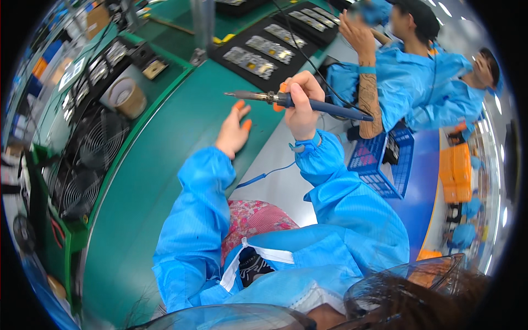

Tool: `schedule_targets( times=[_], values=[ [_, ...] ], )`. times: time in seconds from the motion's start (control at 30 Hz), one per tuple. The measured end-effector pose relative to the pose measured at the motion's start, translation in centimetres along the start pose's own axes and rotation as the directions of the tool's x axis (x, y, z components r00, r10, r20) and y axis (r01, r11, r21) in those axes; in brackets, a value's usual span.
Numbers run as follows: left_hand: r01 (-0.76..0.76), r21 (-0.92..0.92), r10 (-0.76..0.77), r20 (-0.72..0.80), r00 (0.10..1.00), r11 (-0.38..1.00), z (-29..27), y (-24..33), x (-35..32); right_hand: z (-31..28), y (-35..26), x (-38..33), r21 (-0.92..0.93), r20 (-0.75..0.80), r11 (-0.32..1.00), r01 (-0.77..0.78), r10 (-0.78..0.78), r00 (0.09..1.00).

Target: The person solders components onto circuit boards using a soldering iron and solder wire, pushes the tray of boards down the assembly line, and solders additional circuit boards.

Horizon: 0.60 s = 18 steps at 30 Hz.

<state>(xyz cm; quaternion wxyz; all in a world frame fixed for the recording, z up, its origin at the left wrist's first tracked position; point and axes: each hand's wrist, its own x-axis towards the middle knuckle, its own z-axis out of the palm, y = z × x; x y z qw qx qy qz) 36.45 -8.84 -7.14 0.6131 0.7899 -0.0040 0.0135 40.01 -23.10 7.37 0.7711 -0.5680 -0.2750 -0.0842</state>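
My right hand [306,106], with orange covers on its fingertips and a blue band at the wrist, is closed round the dark blue handle of a soldering iron [333,108]. The iron lies nearly level in the air, its thin metal tip pointing left above the green table [170,129]. Just below that tip is my left hand [233,134], low over the table's edge. Its orange-covered fingers are apart and nothing shows in them. Ahead, a black tray [226,50] carries several silver-grey circuit boards [250,62].
On the left, a green-edged bench holds a roll of tape [126,98], cooling fans [99,144] and more boards. A metal post [202,25] rises beyond the table. At right stand a blue basket [379,165], orange bins [455,173] and co-workers in blue. The iron's cord hangs near the tray.
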Motion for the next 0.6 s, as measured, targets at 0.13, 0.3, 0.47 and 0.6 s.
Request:
schedule_targets(
  times=[0.13,0.3,0.47,0.6],
  values=[
    [0.0,0.342,-0.007,0.018,1.0,0.94,-4.2,3.6,-9.9,2.7,2.0,-1.0,0.153,0.148,0.985,-0.08,0.057,0.987],
    [0.253,0.5,-0.194,-0.167,0.967,0.828,-8.6,7.9,-21.2,6.9,4.6,-2.9,0.226,0.291,0.953,-0.2,0.13,0.948],
    [0.49,0.246,-0.343,-0.464,0.817,0.836,-11.8,9.7,-30.5,10.1,6.4,-4.2,0.288,0.383,0.911,-0.294,0.171,0.908],
    [0.564,-0.138,-0.537,-0.548,0.642,0.814,-14.5,9.2,-35.8,14.8,8.2,-5.8,0.356,0.491,0.848,-0.392,0.188,0.851]
  ],
)
